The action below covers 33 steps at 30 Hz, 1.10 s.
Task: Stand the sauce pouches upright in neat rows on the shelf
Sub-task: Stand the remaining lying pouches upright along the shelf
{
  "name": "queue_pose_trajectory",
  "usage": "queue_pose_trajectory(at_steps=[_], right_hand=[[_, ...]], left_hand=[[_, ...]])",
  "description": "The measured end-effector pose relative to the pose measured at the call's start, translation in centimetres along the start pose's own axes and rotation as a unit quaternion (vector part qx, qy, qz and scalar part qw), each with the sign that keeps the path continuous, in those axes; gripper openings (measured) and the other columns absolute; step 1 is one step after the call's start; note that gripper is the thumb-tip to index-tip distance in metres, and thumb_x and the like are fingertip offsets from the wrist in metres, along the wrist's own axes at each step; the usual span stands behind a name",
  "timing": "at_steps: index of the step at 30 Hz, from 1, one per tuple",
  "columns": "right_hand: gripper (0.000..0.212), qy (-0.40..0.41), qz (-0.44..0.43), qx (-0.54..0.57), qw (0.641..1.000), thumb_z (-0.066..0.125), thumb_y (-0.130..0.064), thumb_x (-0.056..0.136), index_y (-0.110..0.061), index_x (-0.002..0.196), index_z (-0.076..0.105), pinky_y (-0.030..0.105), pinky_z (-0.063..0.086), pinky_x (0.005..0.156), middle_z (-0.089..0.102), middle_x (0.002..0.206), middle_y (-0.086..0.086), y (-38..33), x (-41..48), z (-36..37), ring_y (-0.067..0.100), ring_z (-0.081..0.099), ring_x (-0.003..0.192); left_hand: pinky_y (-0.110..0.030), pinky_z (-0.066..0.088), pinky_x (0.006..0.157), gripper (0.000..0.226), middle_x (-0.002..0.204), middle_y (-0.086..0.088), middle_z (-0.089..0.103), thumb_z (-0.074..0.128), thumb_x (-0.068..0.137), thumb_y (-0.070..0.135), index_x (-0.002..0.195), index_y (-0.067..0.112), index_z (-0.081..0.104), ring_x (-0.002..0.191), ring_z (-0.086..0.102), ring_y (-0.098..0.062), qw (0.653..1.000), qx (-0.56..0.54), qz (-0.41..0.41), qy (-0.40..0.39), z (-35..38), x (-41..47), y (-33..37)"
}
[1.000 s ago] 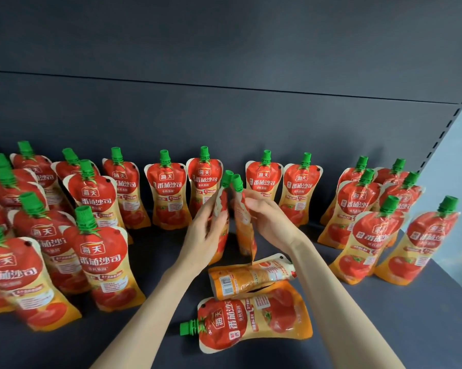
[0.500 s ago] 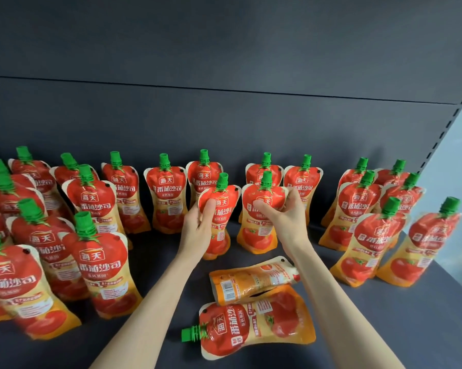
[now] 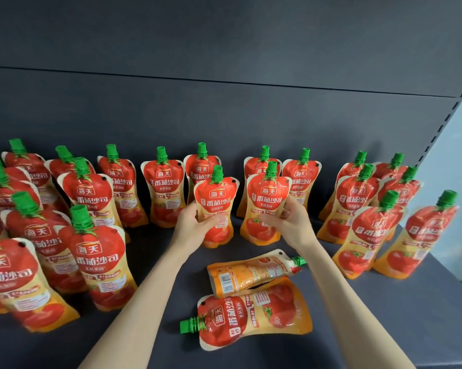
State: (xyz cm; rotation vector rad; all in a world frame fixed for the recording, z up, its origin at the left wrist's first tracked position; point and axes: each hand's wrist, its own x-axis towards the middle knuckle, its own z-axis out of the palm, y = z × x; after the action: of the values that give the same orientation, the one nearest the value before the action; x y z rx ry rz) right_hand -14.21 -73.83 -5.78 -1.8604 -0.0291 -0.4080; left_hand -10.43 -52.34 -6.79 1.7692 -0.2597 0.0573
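Red and orange tomato sauce pouches with green caps stand on a dark shelf (image 3: pixel 357 328). My left hand (image 3: pixel 195 225) grips the waist of one upright pouch (image 3: pixel 217 206) in the middle. Beside it, my right hand (image 3: pixel 291 222) holds a second upright pouch (image 3: pixel 267 209) by its right side. Both face forward, just in front of the back row (image 3: pixel 163 187). Two pouches lie flat nearer me: one back side up (image 3: pixel 251 272) with its cap to the right, one front side up (image 3: pixel 253 318) with its cap to the left.
Several upright pouches crowd the left of the shelf (image 3: pixel 96 262); another cluster stands at the right (image 3: pixel 368 230). The dark back panel (image 3: pixel 224 107) rises behind them. A slotted upright (image 3: pixel 442 123) and a pale wall close the right side.
Both hands turned their pouches from edge-on to face forward and set them down upright side by side; now the hands have slid lower on the pouches.
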Motion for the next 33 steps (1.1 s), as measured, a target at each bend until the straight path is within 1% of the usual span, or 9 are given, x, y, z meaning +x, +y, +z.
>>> queue_pose_trajectory(at_steps=[3, 6, 9, 15, 21, 24, 26, 30, 33], right_hand=[[0.049, -0.026, 0.016, -0.024, 0.999, 0.075, -0.010, 0.077, -0.019, 0.119, 0.052, 0.031, 0.052, 0.088, 0.065, 0.113, -0.001, 0.5, 0.2, -0.2, 0.013, 0.062, 0.106], [0.050, -0.034, 0.017, -0.030, 0.999, 0.073, -0.010, 0.079, -0.020, 0.122, 0.049, 0.033, 0.051, 0.091, 0.064, 0.116, -0.001, 1.0, 0.0, -0.1, 0.014, 0.060, 0.109], [0.048, -0.029, 0.016, -0.032, 0.999, 0.071, -0.009, 0.080, -0.021, 0.122, 0.049, 0.028, 0.051, 0.089, 0.062, 0.114, -0.004, 1.0, 0.0, 0.0, 0.011, 0.059, 0.107], [0.048, -0.011, 0.014, -0.034, 0.999, 0.072, -0.010, 0.080, -0.021, 0.120, 0.048, 0.018, 0.048, 0.082, 0.062, 0.112, -0.007, 1.0, -0.2, 0.2, 0.006, 0.060, 0.102], [0.044, -0.002, 0.017, -0.038, 0.999, 0.069, -0.013, 0.083, -0.022, 0.119, 0.045, 0.025, 0.049, 0.089, 0.060, 0.116, -0.005, 1.0, -0.8, 0.4, 0.010, 0.057, 0.108], [0.044, -0.008, 0.018, -0.047, 0.999, 0.068, -0.013, 0.084, -0.021, 0.121, 0.044, 0.019, 0.047, 0.085, 0.058, 0.115, -0.007, 0.7, -0.7, 0.4, 0.007, 0.055, 0.107], [0.045, -0.011, 0.018, -0.056, 0.998, 0.068, -0.013, 0.084, -0.021, 0.121, 0.044, 0.016, 0.046, 0.083, 0.057, 0.114, -0.009, 0.5, -0.7, 0.4, 0.005, 0.055, 0.104], [0.045, -0.009, 0.031, -0.064, 0.997, 0.068, -0.014, 0.084, -0.019, 0.121, 0.044, 0.022, 0.048, 0.086, 0.058, 0.114, -0.008, 0.5, -0.9, 0.5, 0.008, 0.056, 0.107], [0.048, -0.005, 0.051, -0.071, 0.996, 0.069, -0.017, 0.084, -0.014, 0.124, 0.042, 0.013, 0.047, 0.076, 0.056, 0.113, -0.008, 0.1, -1.8, 0.4, 0.010, 0.056, 0.106]], left_hand=[[-0.022, 0.047, 0.080, 0.045, 0.107, 0.006, 0.063, 0.074, 0.077, 0.019, 0.117, 0.018, 0.054, 0.100, 0.058, -0.008, 1.000, 0.008, -0.006, -0.027, 0.0, 0.2, -0.1], [-0.023, 0.047, 0.082, 0.045, 0.107, 0.007, 0.062, 0.073, 0.078, 0.020, 0.118, 0.018, 0.054, 0.100, 0.057, -0.007, 0.999, 0.015, -0.007, -0.028, 0.2, 0.0, -0.5], [-0.022, 0.047, 0.080, 0.043, 0.106, 0.007, 0.062, 0.073, 0.078, 0.020, 0.117, 0.019, 0.055, 0.100, 0.057, -0.008, 0.999, 0.016, -0.007, -0.028, 0.1, 0.3, -0.6], [-0.030, 0.049, 0.089, 0.053, 0.114, 0.005, 0.062, 0.074, 0.077, 0.020, 0.123, 0.021, 0.049, 0.106, 0.058, -0.010, 1.000, 0.007, -0.005, -0.015, 0.4, 0.6, -1.0], [-0.039, 0.046, 0.099, 0.061, 0.125, 0.001, 0.058, 0.071, 0.080, 0.025, 0.134, 0.020, 0.041, 0.117, 0.054, -0.015, 0.999, 0.017, -0.014, -0.026, 0.6, 0.5, -1.4], [-0.042, 0.044, 0.101, 0.062, 0.127, 0.000, 0.057, 0.070, 0.081, 0.025, 0.134, 0.020, 0.040, 0.119, 0.052, -0.016, 0.999, 0.023, -0.020, -0.029, 0.6, 0.5, -1.3], [-0.042, 0.044, 0.101, 0.062, 0.128, 0.000, 0.056, 0.070, 0.081, 0.026, 0.135, 0.020, 0.040, 0.119, 0.051, -0.016, 0.999, 0.032, -0.023, -0.031, 0.6, 0.5, -1.2], [-0.037, 0.046, 0.097, 0.061, 0.127, 0.001, 0.056, 0.071, 0.080, 0.027, 0.132, 0.018, 0.041, 0.119, 0.052, -0.016, 0.997, 0.066, -0.024, -0.030, 0.1, 0.0, -1.1], [-0.028, 0.041, 0.091, 0.060, 0.128, 0.003, 0.051, 0.072, 0.079, 0.027, 0.129, 0.017, 0.042, 0.118, 0.047, -0.010, 0.996, 0.083, 0.000, 0.015, -0.2, -1.8, -0.8]])
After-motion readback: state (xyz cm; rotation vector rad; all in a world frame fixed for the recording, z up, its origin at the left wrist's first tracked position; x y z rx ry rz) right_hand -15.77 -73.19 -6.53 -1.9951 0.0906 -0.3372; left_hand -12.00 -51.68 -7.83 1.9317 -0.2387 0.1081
